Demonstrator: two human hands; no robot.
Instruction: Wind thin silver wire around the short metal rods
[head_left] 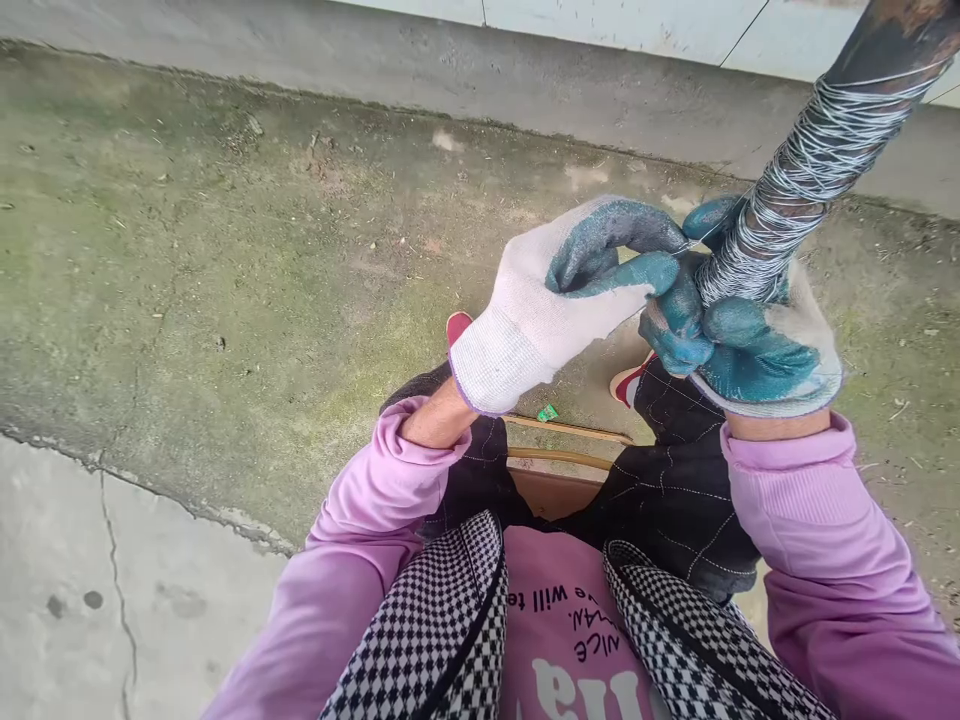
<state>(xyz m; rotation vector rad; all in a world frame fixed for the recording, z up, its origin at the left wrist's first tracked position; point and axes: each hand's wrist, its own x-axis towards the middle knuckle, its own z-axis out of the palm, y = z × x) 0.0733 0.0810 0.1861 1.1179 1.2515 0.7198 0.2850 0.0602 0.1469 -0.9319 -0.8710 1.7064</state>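
Observation:
A dark rod (877, 50) wound with thin silver wire (802, 170) slants down from the upper right. My right hand (757, 340), in a white glove with teal coating, is wrapped round the rod's lower end. My left hand (570, 300), gloved the same way, pinches the thin wire strand right beside the rod, thumb and fingers pressed together. Both sleeves are lilac. The rod's bottom tip is hidden inside my right hand.
Mossy, cracked concrete ground (225, 280) spreads to the left, with a raised kerb (450, 70) along the top. Below my hands are my dark trousers (675, 480), red-and-white shoes (459, 326), a small green scrap (547, 412) and a brown wooden seat edge (555, 460).

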